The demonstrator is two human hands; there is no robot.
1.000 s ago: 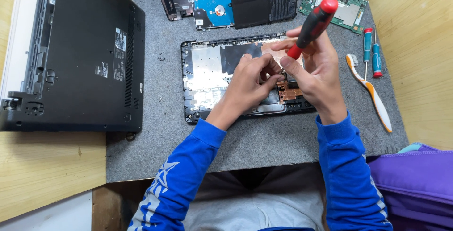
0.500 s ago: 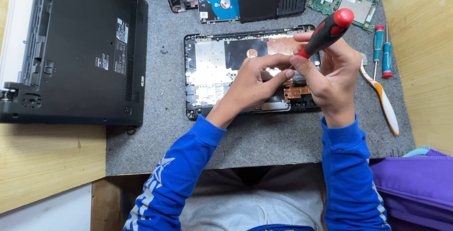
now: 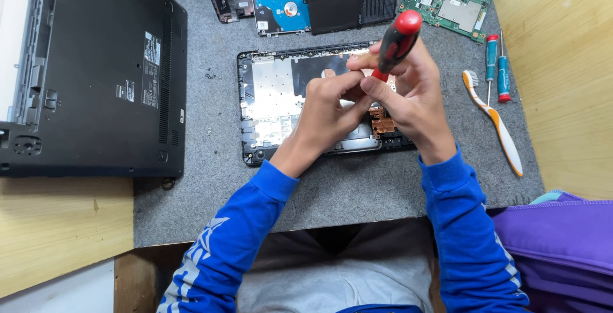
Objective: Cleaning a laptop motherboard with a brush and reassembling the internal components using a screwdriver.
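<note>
An opened laptop base point(image 3: 274, 102) lies on the grey mat point(image 3: 211, 179), its silver inner plate and a copper heat-sink part point(image 3: 382, 121) showing. My right hand point(image 3: 415, 96) grips a red and black screwdriver point(image 3: 397, 41), handle tilted up and away. My left hand point(image 3: 329, 105) meets it over the base, fingers pinched at the screwdriver's shaft. The tip is hidden behind my fingers.
A closed black laptop point(image 3: 108, 76) lies upside down at the left. At the back sit a blue hard drive point(image 3: 284, 7), a black battery, and a green circuit board point(image 3: 450, 9). Two small screwdrivers point(image 3: 497, 64) and a white-orange toothbrush point(image 3: 498, 128) lie at right; a purple bag point(image 3: 562, 249) sits lower right.
Both hands have stayed together over the laptop base. The view has shifted slightly, and the screwdriver handle has tipped a little more upright.
</note>
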